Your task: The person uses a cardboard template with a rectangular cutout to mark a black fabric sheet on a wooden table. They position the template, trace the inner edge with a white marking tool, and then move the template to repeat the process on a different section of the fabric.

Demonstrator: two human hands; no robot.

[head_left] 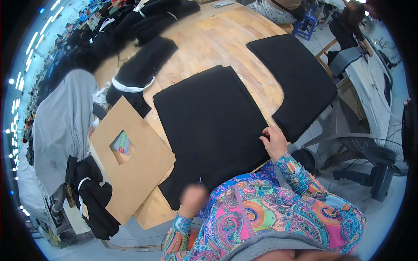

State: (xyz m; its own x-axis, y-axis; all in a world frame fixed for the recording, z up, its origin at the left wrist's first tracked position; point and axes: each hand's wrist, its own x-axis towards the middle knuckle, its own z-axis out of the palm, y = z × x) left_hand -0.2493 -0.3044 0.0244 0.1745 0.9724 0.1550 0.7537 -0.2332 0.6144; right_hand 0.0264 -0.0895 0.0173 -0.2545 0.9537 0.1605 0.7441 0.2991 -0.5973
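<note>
Right hand pinches the near-right edge of the black fabric stack lying on the counter; the blurred left hand, grip indiscernible, sits at the stack's near edge, its length running away from the person.

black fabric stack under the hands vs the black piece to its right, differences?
The black fabric stack lies under both hands: right hand on its right edge, left hand at its near edge. The right black piece is untouched. The stack is roughly square; the right piece curves like an L and overhangs the wooden table. Both are flat and black.

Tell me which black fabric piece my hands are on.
The big middle piece: your right hand and left hand rest on its near edge. The other flat piece lies untouched farther right.
</note>
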